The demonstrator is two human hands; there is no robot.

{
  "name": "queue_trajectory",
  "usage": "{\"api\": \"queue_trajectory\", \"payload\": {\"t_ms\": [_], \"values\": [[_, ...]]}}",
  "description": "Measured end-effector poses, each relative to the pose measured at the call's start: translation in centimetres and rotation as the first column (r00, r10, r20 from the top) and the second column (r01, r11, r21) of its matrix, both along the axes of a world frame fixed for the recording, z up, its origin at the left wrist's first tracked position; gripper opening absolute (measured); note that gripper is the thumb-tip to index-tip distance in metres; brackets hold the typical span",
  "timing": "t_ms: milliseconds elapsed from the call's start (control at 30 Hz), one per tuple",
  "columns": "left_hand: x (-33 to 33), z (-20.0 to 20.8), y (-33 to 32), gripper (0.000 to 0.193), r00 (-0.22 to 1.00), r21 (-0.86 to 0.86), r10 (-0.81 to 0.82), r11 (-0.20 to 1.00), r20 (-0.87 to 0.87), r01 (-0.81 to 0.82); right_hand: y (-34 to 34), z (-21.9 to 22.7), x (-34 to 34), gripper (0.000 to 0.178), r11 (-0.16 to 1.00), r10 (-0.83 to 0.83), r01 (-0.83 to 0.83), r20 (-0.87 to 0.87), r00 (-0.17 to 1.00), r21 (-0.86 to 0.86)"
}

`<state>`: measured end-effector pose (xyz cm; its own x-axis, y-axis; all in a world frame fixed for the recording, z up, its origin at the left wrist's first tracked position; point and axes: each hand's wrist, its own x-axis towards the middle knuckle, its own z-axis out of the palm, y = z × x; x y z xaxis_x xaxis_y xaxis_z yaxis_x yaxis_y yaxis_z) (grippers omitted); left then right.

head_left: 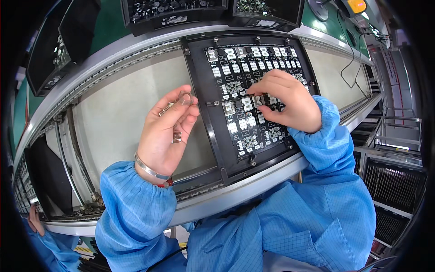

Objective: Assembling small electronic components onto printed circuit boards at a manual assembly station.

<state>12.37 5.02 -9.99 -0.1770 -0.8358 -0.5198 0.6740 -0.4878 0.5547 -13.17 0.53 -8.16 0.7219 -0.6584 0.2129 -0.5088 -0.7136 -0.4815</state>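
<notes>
My left hand (164,129) is raised beside the frame's left edge, palm up and fingers curled. Thumb and fingertips pinch a small ribbed metal piece (186,97). More of these ribbed metal pieces (176,137) lie against the palm and between the fingers. My right hand (290,97) reaches over the middle of a black circuit board panel (232,78), with thumb and forefinger closing around a small silvery part (258,100) at the board's surface. White connectors, black round parts and small chips fill the panel. A dark frame (199,86) carries it; my right hand covers part of it.
The frame rests on a conveyor with metal rails (253,179) and a pale bed (131,95). Black bins of small parts (174,11) (267,13) stand behind, another bin (56,52) at left. A cable (353,75) lies at right. Another person's hand (36,220) shows lower left.
</notes>
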Motion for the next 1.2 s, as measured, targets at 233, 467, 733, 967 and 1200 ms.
{"api": "queue_trajectory", "payload": {"t_ms": [233, 467, 733, 967, 1200], "values": [[0.4, -0.1, 0.0, 0.032, 1.000, -0.003, -0.004, 1.000, -0.001, 0.004, 0.1, -0.6, 0.5, 0.040, 0.998, -0.027, 0.027, 0.003, 1.000, 0.063], [0.6, -0.2, 0.0, 0.032, 1.000, 0.003, -0.004, 1.000, 0.004, 0.004, 0.4, -0.8, 0.7, 0.041, 0.996, -0.057, 0.058, -0.017, 0.998, 0.075], [0.8, -0.2, 0.1, 0.031, 1.000, 0.007, -0.001, 1.000, 0.003, 0.001, 0.7, -0.9, 0.9, 0.039, 0.997, -0.042, 0.042, 0.012, 0.999, 0.062], [1.3, -0.9, 0.3, 0.027, 0.998, -0.077, -0.037, 0.996, -0.055, 0.033, 1.2, -1.3, 1.2, 0.030, 0.987, -0.128, 0.122, 0.047, 0.991, 0.109], [0.6, 0.4, 0.6, 0.028, 0.995, -0.090, -0.097, 0.991, -0.022, 0.095, 1.1, -1.1, 1.1, 0.028, 0.990, -0.071, 0.063, -0.065, 0.995, -0.125]]}}
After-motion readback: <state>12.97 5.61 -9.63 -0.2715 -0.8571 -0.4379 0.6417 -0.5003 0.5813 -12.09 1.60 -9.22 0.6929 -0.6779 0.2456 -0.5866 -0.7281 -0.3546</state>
